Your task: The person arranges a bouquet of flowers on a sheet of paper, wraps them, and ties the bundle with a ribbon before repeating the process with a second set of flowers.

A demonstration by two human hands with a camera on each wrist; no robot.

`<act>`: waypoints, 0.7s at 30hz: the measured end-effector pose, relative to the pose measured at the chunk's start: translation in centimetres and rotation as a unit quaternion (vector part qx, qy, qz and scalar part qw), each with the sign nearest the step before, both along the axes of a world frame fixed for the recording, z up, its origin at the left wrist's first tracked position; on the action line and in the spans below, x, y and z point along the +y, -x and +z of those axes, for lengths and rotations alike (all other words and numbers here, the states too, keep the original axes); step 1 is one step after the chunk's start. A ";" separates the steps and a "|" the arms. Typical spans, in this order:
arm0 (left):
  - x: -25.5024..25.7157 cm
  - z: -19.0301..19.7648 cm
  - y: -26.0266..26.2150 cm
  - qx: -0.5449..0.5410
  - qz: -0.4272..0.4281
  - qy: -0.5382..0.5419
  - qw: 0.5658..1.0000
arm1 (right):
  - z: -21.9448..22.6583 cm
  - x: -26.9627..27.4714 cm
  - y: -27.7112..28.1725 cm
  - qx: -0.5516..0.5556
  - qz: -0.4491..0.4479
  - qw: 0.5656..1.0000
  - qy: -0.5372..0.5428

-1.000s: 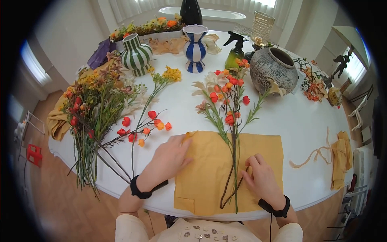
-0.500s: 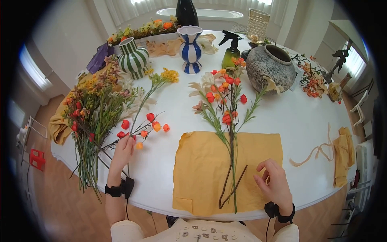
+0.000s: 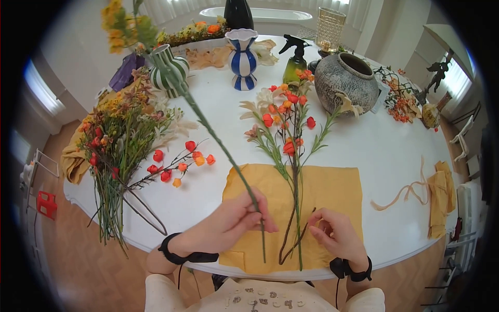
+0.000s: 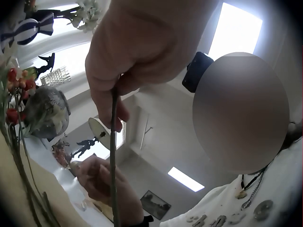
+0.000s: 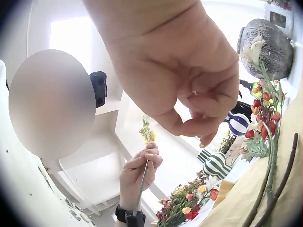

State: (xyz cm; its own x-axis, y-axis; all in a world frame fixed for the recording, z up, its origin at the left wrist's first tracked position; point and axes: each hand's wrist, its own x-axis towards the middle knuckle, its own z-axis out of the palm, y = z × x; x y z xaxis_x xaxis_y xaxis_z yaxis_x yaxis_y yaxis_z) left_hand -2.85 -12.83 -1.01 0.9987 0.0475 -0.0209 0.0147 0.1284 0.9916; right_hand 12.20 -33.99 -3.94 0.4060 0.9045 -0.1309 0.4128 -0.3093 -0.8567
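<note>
My left hand [image 3: 235, 219] pinches the green stem [image 3: 212, 136] of a yellow-flowered spray [image 3: 123, 32], raised at a slant over the left part of the yellow cloth [image 3: 338, 190]. The left wrist view shows the stem [image 4: 113, 165] between thumb and fingers. On the cloth lies a bunch of red and orange flowers [image 3: 289, 148] with green leaves, its stems toward the front edge. Just right of those stems is my right hand [image 3: 340, 236], fingers loosely bent with nothing between them, as the right wrist view of that hand [image 5: 184, 75] also shows.
Mixed flowers [image 3: 122, 135] and a red-orange branch [image 3: 165, 174] lie at left. Farther back stand a green-striped vase [image 3: 179, 67], blue-striped vase [image 3: 243, 61], spray bottle [image 3: 296, 65] and grey pot [image 3: 338, 86]. A ribbon [image 3: 400, 200] and folded cloth [image 3: 441, 203] lie right.
The left hand went to the yellow-flowered spray at left, picked it up and brought it over the cloth. My right hand drew back from the stems, then moved slightly left toward them.
</note>
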 end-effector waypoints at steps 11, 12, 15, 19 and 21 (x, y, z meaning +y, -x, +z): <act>-3.0 -4.8 -6.2 0.002 -0.062 -0.295 0.954 | -2.9 2.2 0.6 0.214 -0.008 0.977 -0.014; -2.8 -5.3 -6.2 0.001 -0.064 -0.294 0.954 | -3.0 2.2 0.5 0.183 -0.024 0.983 -0.004; -1.9 -6.2 -5.7 -0.076 0.038 -0.402 0.912 | -4.2 2.2 0.4 0.209 -0.053 0.976 0.008; -1.0 -6.4 -5.9 -0.070 0.051 -0.495 0.864 | -4.8 2.5 0.9 0.221 -0.080 0.972 0.033; -0.9 -7.3 -6.3 -0.055 0.038 -0.537 0.841 | -5.1 2.6 1.1 0.077 -0.052 0.994 0.048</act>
State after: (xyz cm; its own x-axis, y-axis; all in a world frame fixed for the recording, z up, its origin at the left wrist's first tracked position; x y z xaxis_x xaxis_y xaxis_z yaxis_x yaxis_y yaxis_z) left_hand 3.41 -13.76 -8.31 0.9849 0.0429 0.1677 -0.0535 -0.8461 0.5303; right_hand 11.08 -31.36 -9.06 0.4659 0.8387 -0.2819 0.2398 -0.4264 -0.8722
